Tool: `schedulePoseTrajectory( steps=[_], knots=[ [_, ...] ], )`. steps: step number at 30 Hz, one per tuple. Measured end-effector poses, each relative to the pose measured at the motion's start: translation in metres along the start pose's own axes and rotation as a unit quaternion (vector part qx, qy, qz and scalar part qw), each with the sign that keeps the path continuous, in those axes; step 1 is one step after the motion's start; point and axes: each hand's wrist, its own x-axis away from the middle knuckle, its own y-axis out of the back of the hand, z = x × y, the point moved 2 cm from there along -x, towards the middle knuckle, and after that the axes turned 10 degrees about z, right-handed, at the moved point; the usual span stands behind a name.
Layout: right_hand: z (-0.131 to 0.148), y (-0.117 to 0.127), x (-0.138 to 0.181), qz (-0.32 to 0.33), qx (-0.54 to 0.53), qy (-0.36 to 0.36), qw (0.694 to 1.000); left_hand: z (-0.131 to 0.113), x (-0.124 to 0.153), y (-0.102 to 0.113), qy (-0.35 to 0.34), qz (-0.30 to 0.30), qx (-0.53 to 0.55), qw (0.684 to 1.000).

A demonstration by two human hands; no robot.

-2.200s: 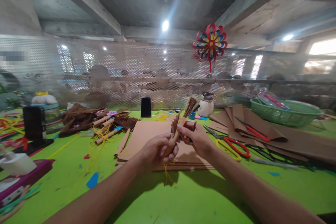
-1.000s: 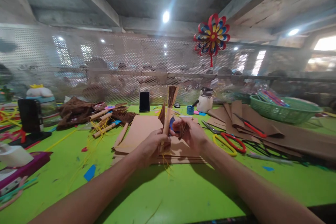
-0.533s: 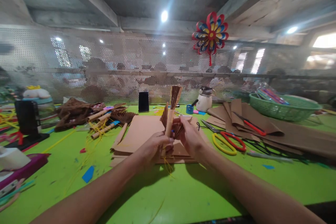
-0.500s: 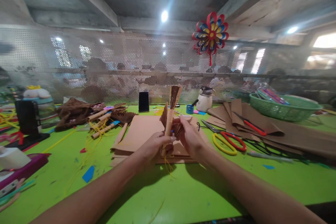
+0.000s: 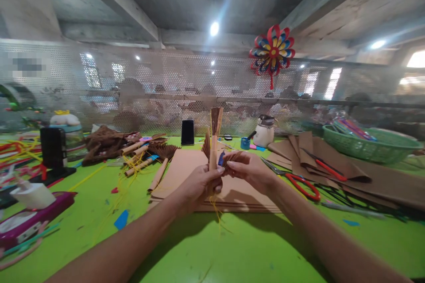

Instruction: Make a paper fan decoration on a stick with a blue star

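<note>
My left hand [image 5: 204, 184] is wrapped round the lower part of a rolled brown paper stick [image 5: 213, 152], held upright above the stacked brown sheets. Pleated brown paper fans out at its top and on its left side, and yellow string [image 5: 217, 212] dangles underneath. On the stick's right, my right hand [image 5: 247, 169] pinches a pleated brown paper fan [image 5: 232, 157] against it. A small dark-blue patch [image 5: 221, 158] shows between the fan and the stick. My fingers partly cover where fan and stick meet.
Brown paper sheets [image 5: 179, 172] lie beneath my hands. Red-handled scissors [image 5: 303, 185] and folded brown paper [image 5: 381, 177] are at right, near a green basket [image 5: 375, 146]. A phone [image 5: 187, 132], a blue jar [image 5: 245, 143] and a white jug [image 5: 264, 132] stand behind. More paper rolls [image 5: 139, 163] lie left.
The stick has turned more upright. My right hand has shifted lower and turned, bringing the right fan outward, and the dark-blue patch shows more. The whole view has shifted slightly.
</note>
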Motion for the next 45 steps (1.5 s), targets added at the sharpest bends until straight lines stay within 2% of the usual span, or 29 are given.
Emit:
schedulePoseTrajectory(
  steps=[10,14,17,20,22,28,33,40,45],
  knots=[
    [-0.013,0.005,-0.004,-0.113,-0.008,-0.014,0.993,0.005,-0.004,0.005,-0.006,-0.038,-0.062,0.997],
    [-0.007,0.001,-0.002,-0.102,-0.031,-0.012,0.994,0.001,-0.002,0.003,-0.010,-0.039,-0.019,0.999],
    [0.005,-0.003,0.001,-0.056,-0.066,-0.010,0.996,-0.002,-0.001,0.001,0.001,-0.007,0.038,0.999],
    [0.012,-0.004,0.003,-0.002,-0.056,-0.010,0.998,-0.004,0.001,-0.001,0.020,0.031,0.065,0.997],
    [0.012,-0.002,0.003,0.005,-0.039,-0.015,0.999,-0.004,0.002,-0.001,0.021,0.037,0.063,0.997],
    [0.002,0.005,0.001,-0.050,-0.024,-0.022,0.998,-0.002,0.002,0.002,0.025,0.006,0.017,1.000],
    [0.002,0.006,-0.002,-0.104,0.006,0.003,0.995,0.003,0.001,0.005,0.007,-0.005,-0.008,1.000],
    [0.008,-0.003,-0.001,-0.128,0.117,0.061,0.983,0.006,-0.001,0.005,0.023,0.001,0.026,0.999],
    [0.008,-0.005,-0.001,-0.147,0.151,0.070,0.975,0.006,0.000,0.003,0.042,0.003,0.028,0.999]
  ],
)
